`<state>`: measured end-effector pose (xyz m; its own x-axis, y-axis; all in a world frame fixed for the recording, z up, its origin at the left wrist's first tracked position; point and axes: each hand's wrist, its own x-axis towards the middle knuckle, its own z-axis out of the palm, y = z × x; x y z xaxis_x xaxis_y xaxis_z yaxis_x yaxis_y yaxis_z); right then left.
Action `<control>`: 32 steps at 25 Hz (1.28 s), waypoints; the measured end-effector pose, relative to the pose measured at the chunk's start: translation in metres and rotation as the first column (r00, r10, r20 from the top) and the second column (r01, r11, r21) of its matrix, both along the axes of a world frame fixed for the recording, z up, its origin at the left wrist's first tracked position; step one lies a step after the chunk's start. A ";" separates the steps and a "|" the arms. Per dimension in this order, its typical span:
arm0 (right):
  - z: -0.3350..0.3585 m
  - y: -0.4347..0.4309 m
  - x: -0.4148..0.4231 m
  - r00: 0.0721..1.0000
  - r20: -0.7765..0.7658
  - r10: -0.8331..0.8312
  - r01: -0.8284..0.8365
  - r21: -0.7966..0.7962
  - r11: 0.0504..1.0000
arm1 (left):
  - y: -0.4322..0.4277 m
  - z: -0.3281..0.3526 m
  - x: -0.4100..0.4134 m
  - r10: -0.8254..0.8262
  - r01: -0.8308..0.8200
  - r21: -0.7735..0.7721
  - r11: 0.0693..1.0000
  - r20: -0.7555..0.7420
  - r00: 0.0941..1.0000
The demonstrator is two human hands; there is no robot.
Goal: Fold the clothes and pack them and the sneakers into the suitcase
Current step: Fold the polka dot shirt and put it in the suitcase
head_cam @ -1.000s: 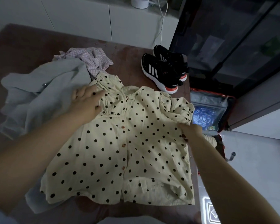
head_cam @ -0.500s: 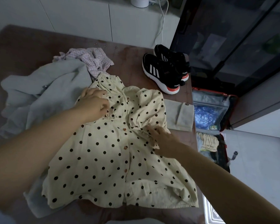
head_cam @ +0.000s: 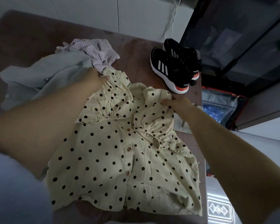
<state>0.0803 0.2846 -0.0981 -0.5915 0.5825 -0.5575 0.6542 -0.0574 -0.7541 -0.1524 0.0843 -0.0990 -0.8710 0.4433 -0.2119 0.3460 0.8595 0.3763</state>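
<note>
A cream blouse with black polka dots (head_cam: 120, 159) lies flat on the brown table (head_cam: 31, 39), both sleeves folded in over its chest. My left hand (head_cam: 95, 78) grips the left shoulder at the top edge. My right hand (head_cam: 176, 103) pinches the right shoulder beside the collar. A grey-green garment (head_cam: 44, 75) and a pink checked one (head_cam: 95, 52) lie crumpled at the back left. Two black sneakers (head_cam: 173, 67) with white stripes stand at the table's back right. An open red suitcase (head_cam: 223, 102) sits on the floor to the right.
A folded pale cloth (head_cam: 183, 122) shows under the blouse's right edge near the table side. White cabinets (head_cam: 120, 13) with a hanging cable run along the back. A dark glass cabinet (head_cam: 241, 38) stands behind the suitcase. A patterned mat (head_cam: 218, 209) lies on the floor.
The right sleeve has been folded in over the blouse front. My right hand moved from the sleeve up to the right shoulder, and my left hand shifted up to the left shoulder edge.
</note>
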 end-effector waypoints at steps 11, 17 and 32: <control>0.063 0.078 0.010 0.976 0.209 0.057 -0.199 0.760 0.618 | 0.033 0.061 -0.002 0.019 -0.242 0.592 0.769 0.357 0.934; 0.073 0.051 0.053 0.985 -0.102 0.141 -0.038 0.666 0.745 | -0.003 0.089 0.022 -0.169 -0.058 0.716 0.696 0.242 0.955; -0.031 -0.062 0.208 0.937 0.109 0.331 -0.341 0.485 0.805 | -0.168 0.006 0.151 -0.832 0.822 -0.137 0.553 -0.047 0.552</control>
